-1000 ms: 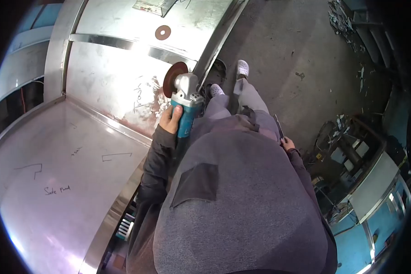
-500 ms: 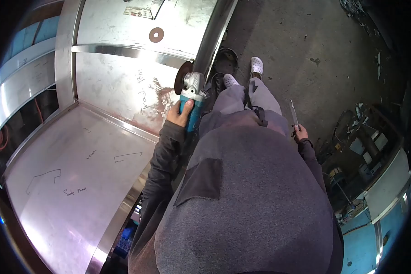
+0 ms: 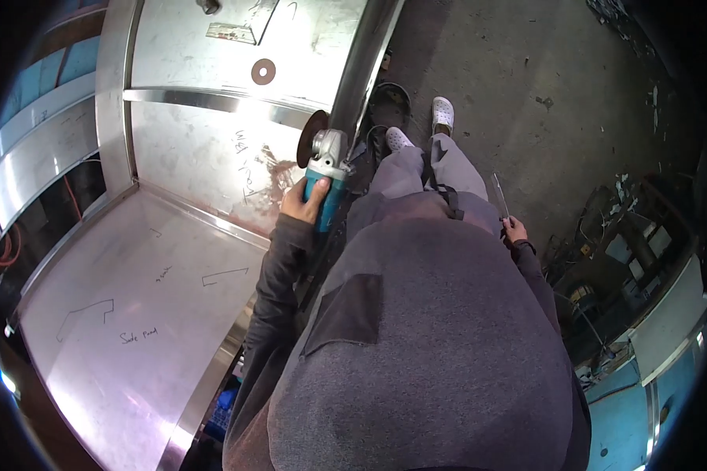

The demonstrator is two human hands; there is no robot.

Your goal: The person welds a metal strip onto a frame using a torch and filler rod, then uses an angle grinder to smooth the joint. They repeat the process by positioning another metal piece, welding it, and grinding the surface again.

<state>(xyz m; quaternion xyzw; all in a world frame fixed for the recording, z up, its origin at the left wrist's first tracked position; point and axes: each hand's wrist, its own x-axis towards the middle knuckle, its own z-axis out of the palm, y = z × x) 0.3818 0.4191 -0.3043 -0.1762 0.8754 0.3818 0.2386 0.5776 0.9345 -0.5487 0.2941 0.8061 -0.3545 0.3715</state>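
My left hand (image 3: 302, 202) is wrapped round the teal body of an angle grinder (image 3: 331, 174). Its dark brown disc (image 3: 311, 140) points away from me and stands over the edge of the metal bench. Low on my other side, my right hand (image 3: 514, 230) grips the near end of a narrow, shiny flat metal strip (image 3: 500, 195), which sticks out forward above the floor. Part of the strip is hidden in the fingers. On the bench lies a loose brown disc (image 3: 263, 71) with a hole in its centre, apart from both hands.
The metal bench (image 3: 184, 129) on my left bears pen marks and a rusty smear. Nearer me is a sheet-metal panel (image 3: 177, 314) with drawn outlines. A worn flat piece (image 3: 231, 32) lies farther up. Clutter and a dark frame (image 3: 644, 251) stand right of the concrete floor (image 3: 518, 102).
The view has shifted slightly, so the bench and panel sit a little lower. The strip in my right hand leans slightly more to the left. Both hands keep their hold.
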